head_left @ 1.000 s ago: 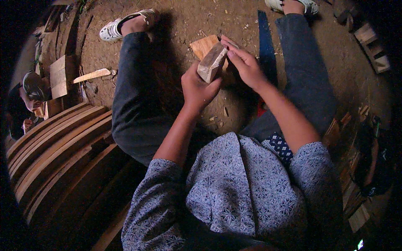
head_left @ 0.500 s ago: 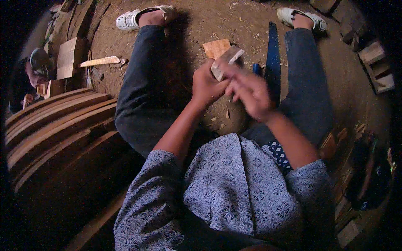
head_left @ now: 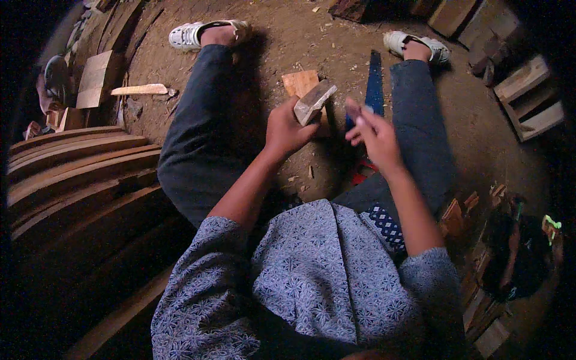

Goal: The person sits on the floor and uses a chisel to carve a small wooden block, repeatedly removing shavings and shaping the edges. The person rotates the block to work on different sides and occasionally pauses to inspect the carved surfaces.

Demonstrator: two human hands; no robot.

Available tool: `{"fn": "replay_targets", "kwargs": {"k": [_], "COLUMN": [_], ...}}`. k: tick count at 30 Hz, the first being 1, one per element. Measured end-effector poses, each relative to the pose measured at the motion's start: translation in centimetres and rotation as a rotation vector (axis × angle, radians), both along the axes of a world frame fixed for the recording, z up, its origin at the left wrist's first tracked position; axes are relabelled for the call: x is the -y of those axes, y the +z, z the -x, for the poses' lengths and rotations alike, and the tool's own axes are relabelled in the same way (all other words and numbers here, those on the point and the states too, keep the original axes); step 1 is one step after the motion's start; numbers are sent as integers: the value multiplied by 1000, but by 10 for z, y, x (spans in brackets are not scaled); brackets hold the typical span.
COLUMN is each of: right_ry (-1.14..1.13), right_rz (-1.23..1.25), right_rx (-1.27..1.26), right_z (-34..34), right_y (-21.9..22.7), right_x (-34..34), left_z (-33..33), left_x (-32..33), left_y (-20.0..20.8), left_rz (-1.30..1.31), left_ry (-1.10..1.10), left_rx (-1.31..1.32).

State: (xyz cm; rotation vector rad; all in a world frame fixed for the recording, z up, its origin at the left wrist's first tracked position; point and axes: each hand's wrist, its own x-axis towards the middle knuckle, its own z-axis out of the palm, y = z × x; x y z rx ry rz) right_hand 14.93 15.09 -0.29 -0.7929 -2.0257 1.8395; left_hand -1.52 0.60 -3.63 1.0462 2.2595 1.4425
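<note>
A short rough wood block (head_left: 316, 101), pale at its cut end, is gripped in my left hand (head_left: 287, 129), fingers wrapped round its lower side. Apart from the block, to its right, my right hand (head_left: 379, 141) hovers with partly bent fingers. Motion smears its fingertips, so whether something small sits between them cannot be made out. Beneath that hand a blue saw blade (head_left: 374, 84) lies on the ground between my legs. A red handle-like piece (head_left: 363, 172) shows near my right thigh. Just beyond the block lies a flat orange-brown board (head_left: 300, 82).
Long stacked planks (head_left: 84, 156) run along my left side. A pale wooden strip (head_left: 139, 89) and a squared timber block (head_left: 96, 78) lie farther left, near another person's hand (head_left: 43, 96). At the right stands a wooden frame (head_left: 528, 96). Wood shavings dot the dirt floor.
My right hand has come off the wood block and moved to the right and slightly down. My left hand still grips the block. The whole view has shifted a little.
</note>
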Motion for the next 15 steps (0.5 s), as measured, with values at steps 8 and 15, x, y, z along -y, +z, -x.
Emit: {"fn": "replay_targets", "kwargs": {"k": [8,15], "right_ry": [290,347], "right_rz": [-627,-295], "right_rx": [-14,-127], "right_z": [58,62], "right_y": [-39,-30], "right_x": [-53,-47], "left_z": [-6,1], "left_x": [0,1], "left_y": [0,-2], "left_rz": [-46,-62], "left_ry": [-40,-13], "left_rx": [2,3]}}
